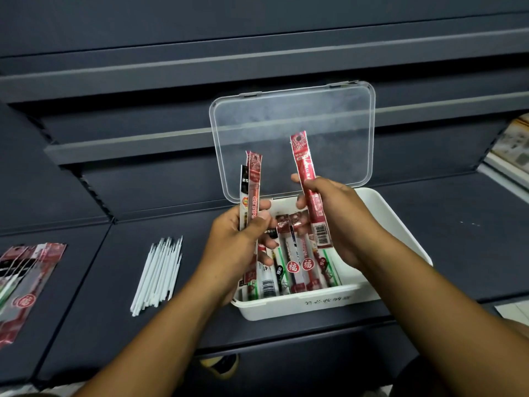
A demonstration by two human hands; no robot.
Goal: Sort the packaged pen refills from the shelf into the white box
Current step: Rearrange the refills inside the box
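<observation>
The white box point(386, 213) sits on the dark shelf with its clear lid point(292, 118) standing open behind it. Several packaged refills point(297, 262) lie inside, mostly red and white. My left hand point(237, 242) grips a small bunch of refill packs point(252, 184) upright over the box's left end. My right hand point(337, 213) pinches a single red refill pack point(306, 167), tilted, above the box's middle.
A bundle of bare white refills point(157, 276) lies on the shelf left of the box. More red packaged refills point(25, 285) lie at the far left. Dark shelf tiers rise behind, and printed goods point(512, 144) show at the right edge.
</observation>
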